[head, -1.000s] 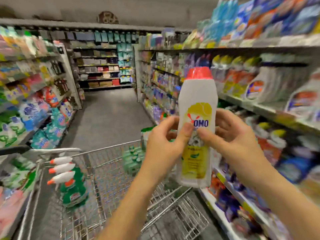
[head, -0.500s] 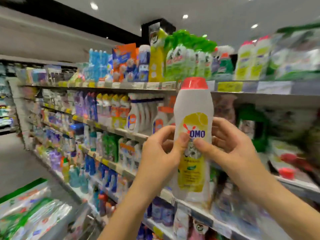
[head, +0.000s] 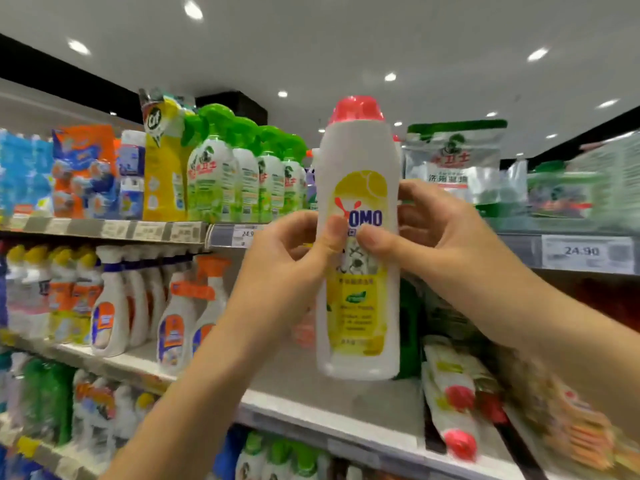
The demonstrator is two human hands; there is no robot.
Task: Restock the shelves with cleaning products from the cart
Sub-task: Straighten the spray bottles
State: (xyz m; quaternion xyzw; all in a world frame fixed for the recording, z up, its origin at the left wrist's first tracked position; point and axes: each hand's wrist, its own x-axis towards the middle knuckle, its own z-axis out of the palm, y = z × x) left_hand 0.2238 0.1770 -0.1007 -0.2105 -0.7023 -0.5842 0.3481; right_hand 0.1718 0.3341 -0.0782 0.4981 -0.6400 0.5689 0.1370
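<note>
A white OMO bottle (head: 358, 258) with a red cap and a yellow label is standing upright in mid-air at the centre of the view, in front of the store shelves. 2 hands are gripping it at about mid-height: the left hand (head: 287, 271) is closing around its left side with the thumb pressing on the label, and the right hand (head: 446, 237) is wrapping its right side, thumb on the label beside the other, fingers curling behind. Behind the bottle's lower half, a bare stretch of shelf (head: 298, 379) is showing. To the left on that shelf, white spray bottles (head: 176, 317) are standing in rows. On the top shelf, green-capped bottles (head: 242, 174) are lining up left of the bottle, and a green-topped pouch (head: 453, 161) is standing to its right. A price tag reading 24.90 (head: 585, 252) is sitting on the shelf edge at far right.
</note>
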